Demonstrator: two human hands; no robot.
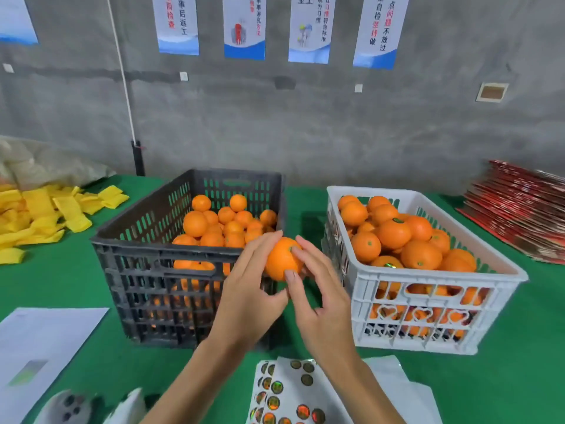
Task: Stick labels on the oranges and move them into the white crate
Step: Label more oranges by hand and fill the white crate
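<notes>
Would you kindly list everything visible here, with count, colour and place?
black crate: one, black, table centre-left, partly filled with oranges
white crate: one, white, right, heaped with oranges
held orange: one, orange, between the crates
sticker sheets: several overlapping, white with shiny round labels, near edge
yellow foam sleeves: a pile, yellow, far left
red stack: one, red, far right
white paper: one, lower left
posters: five, blue-white, on wall
left hand: holds the orange
right hand: fingers on the orange
</notes>
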